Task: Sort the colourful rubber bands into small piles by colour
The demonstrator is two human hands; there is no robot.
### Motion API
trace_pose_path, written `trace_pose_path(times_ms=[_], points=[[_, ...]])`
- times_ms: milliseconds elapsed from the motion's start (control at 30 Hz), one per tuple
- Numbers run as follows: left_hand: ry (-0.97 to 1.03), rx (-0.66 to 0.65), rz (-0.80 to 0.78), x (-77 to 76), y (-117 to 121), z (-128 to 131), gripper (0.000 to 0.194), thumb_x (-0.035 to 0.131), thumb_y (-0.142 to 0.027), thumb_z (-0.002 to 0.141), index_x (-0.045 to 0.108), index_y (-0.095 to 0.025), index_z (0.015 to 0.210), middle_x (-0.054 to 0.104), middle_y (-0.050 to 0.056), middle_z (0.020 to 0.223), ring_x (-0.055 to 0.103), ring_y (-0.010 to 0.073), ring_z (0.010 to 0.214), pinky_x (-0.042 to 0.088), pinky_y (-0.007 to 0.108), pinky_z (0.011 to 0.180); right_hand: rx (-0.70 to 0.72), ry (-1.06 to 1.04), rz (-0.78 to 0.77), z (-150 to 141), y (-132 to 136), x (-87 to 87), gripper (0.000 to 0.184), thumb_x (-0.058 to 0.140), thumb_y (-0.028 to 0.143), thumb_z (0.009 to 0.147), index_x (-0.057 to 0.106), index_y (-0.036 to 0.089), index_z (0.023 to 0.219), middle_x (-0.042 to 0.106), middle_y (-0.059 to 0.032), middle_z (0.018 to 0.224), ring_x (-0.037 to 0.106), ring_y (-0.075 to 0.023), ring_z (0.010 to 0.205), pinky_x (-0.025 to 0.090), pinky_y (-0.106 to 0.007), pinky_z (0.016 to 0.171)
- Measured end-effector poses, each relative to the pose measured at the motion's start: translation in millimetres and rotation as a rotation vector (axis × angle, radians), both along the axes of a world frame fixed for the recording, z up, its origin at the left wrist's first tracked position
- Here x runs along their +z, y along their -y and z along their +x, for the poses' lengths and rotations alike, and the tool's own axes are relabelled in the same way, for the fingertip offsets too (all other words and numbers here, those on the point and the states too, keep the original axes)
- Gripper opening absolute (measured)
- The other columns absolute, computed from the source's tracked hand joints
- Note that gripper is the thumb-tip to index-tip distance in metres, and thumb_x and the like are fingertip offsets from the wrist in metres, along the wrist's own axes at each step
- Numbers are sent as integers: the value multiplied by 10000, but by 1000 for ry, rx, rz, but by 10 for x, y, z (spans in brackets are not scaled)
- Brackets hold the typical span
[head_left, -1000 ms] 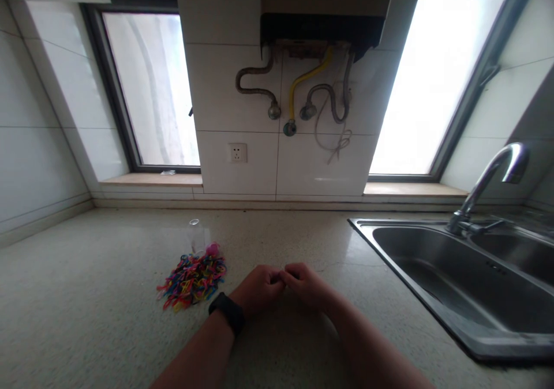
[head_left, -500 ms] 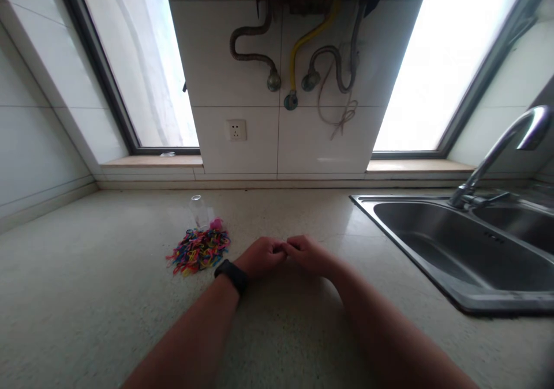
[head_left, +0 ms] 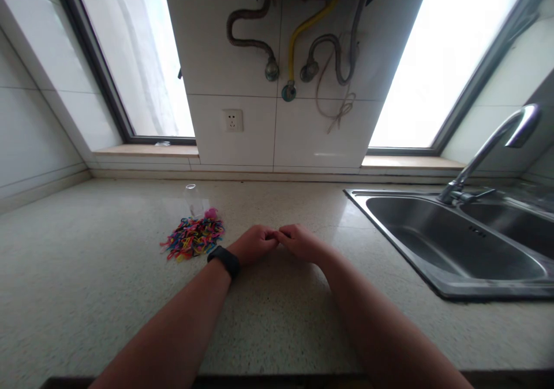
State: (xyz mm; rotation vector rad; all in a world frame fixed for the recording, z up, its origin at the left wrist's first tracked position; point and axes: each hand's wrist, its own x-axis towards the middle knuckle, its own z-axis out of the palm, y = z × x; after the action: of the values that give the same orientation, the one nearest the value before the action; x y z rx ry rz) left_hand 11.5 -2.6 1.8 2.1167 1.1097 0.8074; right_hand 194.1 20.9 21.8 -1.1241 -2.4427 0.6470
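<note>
My left hand [head_left: 255, 244] and my right hand [head_left: 300, 242] meet over the middle of the speckled countertop [head_left: 277, 320]. Their fingers are curled, and the fingertips touch or nearly touch. Whatever lies between them, if anything, is too small or hidden to make out. A dark watch [head_left: 225, 261] circles my left wrist. Left of that hand lies a heap of small, multicoloured elastic bands [head_left: 194, 239]. Just behind the heap stands a clear plastic container [head_left: 194, 200], with a pink piece [head_left: 211, 213] beside its lower end.
A steel double sink [head_left: 433, 239] with a chrome faucet [head_left: 485, 152] is set into the counter at right. Tiled wall rises behind, carrying a socket [head_left: 232, 120], a yellow pipe [head_left: 294, 45] and hoses. Windows flank it. The counter's front edge [head_left: 277, 374] shows below.
The view has tilted down slightly, so everything sits higher and a little further left, and the counter's front edge shows. Both hands stay together in much the same pose.
</note>
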Motion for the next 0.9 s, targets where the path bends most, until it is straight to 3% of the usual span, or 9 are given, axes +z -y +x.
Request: trace_pose_path(times_ms=[533, 900], points=[[-31, 8, 13, 43, 40, 17, 263, 461, -254, 814, 687, -130, 761, 545, -17, 641, 501, 133, 652, 368, 232, 624, 12, 49, 66, 29, 22, -5, 359, 463, 358, 936, 598, 161, 667, 532, -8, 600, 399, -109, 571, 211, -281, 549], [2, 17, 0, 25, 26, -1, 283, 455, -272, 827, 689, -118, 783, 544, -18, 643, 489, 131, 634, 380, 241, 639, 9, -86, 16, -36, -53, -105, 347, 456, 355, 913, 508, 165, 628, 441, 28, 578, 373, -102, 584, 215, -260, 547]])
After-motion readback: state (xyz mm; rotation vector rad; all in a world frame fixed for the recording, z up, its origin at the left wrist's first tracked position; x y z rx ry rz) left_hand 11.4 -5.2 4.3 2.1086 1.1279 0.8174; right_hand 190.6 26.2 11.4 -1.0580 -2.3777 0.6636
